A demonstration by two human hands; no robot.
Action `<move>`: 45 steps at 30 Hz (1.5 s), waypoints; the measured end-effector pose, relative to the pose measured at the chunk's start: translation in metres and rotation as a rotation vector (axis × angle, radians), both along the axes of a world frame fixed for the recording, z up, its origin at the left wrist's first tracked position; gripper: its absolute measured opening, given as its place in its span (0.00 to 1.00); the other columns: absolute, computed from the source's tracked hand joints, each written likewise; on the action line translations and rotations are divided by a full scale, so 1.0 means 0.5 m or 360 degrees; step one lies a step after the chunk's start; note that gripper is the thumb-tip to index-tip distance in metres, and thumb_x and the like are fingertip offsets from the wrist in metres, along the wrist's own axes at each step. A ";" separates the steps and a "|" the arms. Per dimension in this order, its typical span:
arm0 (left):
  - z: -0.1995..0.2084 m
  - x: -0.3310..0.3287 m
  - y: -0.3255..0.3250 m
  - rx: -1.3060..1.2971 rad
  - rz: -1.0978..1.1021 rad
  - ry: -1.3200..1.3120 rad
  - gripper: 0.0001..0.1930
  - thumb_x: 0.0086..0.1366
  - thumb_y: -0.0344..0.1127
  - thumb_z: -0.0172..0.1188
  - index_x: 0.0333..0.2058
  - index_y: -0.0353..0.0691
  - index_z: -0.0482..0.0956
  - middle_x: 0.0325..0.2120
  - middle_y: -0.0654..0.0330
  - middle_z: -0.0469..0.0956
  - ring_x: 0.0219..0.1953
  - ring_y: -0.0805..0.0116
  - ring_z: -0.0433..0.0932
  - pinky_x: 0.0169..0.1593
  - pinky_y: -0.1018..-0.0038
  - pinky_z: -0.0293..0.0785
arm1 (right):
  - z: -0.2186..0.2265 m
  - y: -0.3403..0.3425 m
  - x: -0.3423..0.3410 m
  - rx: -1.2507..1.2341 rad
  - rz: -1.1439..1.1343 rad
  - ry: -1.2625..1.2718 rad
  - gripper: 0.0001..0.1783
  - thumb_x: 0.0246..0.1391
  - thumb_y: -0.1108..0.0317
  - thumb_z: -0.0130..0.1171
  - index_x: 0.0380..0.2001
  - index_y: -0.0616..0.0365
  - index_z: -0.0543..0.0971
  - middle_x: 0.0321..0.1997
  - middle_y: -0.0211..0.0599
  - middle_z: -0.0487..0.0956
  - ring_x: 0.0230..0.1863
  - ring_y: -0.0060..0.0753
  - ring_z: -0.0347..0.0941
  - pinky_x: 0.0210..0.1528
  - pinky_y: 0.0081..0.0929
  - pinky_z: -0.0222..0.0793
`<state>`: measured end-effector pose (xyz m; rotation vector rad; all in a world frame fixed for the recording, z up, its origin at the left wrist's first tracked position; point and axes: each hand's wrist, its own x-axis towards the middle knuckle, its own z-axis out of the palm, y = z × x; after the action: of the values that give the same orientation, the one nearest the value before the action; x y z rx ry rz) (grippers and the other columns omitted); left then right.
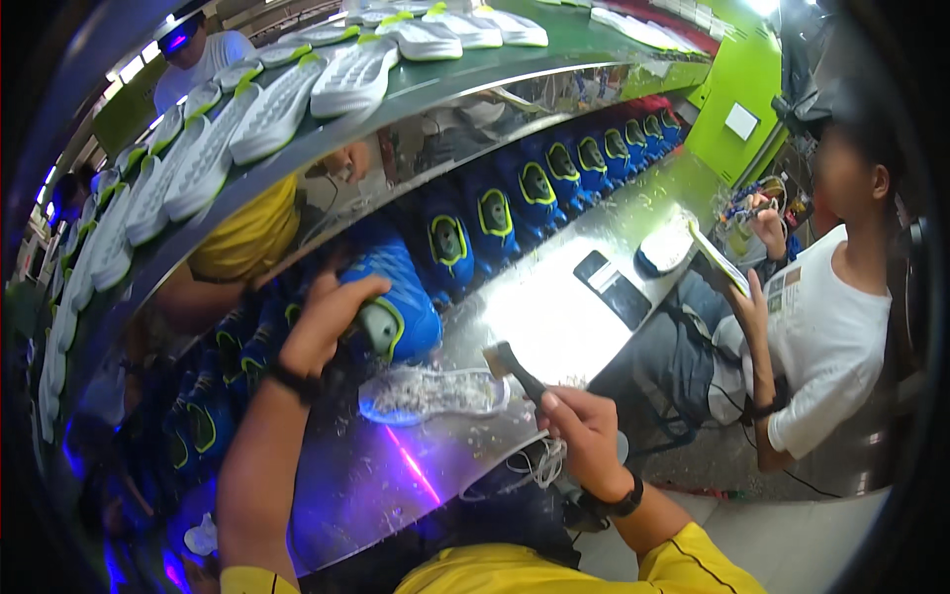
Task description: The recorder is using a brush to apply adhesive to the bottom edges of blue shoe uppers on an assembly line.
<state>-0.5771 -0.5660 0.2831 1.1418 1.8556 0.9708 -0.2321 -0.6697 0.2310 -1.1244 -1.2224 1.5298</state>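
My left hand is closed around a blue shoe upper with yellow-green collar trim and a pale last showing inside its opening. The upper is tilted above the metal bench, at the end of a row of similar ones. In my right hand is a small brush with a dark handle, gripped near its end, its bristles pointing up and left. Between the hands, a flat sole-shaped piece, whitish with a blue end, rests on the bench. The brush head is close to the right end of that piece.
Blue uppers line the back of the bench. White soles lie on the green conveyor above. A phone is on the bench to the right. Beyond it, a seated co-worker holds a sole. White cord hangs by the front edge.
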 end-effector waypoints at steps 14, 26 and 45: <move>-0.250 -0.190 0.301 0.0526 -0.0469 0.2038 0.35 0.64 0.54 0.67 0.65 0.42 0.75 0.62 0.42 0.76 0.65 0.42 0.74 0.68 0.54 0.69 | -0.021 -0.035 -0.012 0.0004 -0.0085 0.0044 0.12 0.70 0.70 0.60 0.45 0.70 0.86 0.28 0.28 0.82 0.28 0.15 0.72 0.31 0.18 0.65; -0.061 -0.292 -0.085 -0.0386 -0.0282 0.1274 0.38 0.54 0.54 0.77 0.62 0.47 0.81 0.52 0.53 0.86 0.53 0.49 0.85 0.59 0.60 0.78 | 0.048 -0.112 -0.048 0.0051 0.0046 0.0112 0.13 0.70 0.69 0.60 0.45 0.69 0.86 0.27 0.27 0.81 0.29 0.14 0.71 0.32 0.18 0.64; 0.089 -0.101 -0.706 0.0734 0.0192 0.0582 0.41 0.45 0.33 0.84 0.58 0.36 0.74 0.50 0.57 0.82 0.52 0.61 0.82 0.61 0.64 0.77 | 0.077 -0.241 -0.217 -0.0003 0.0795 -0.0216 0.14 0.68 0.65 0.66 0.46 0.68 0.86 0.28 0.23 0.78 0.32 0.14 0.69 0.33 0.21 0.64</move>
<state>-0.6275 -0.9191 0.3274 1.5792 2.0633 1.3829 -0.3407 -0.7904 0.2695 -0.9796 -1.6860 1.8386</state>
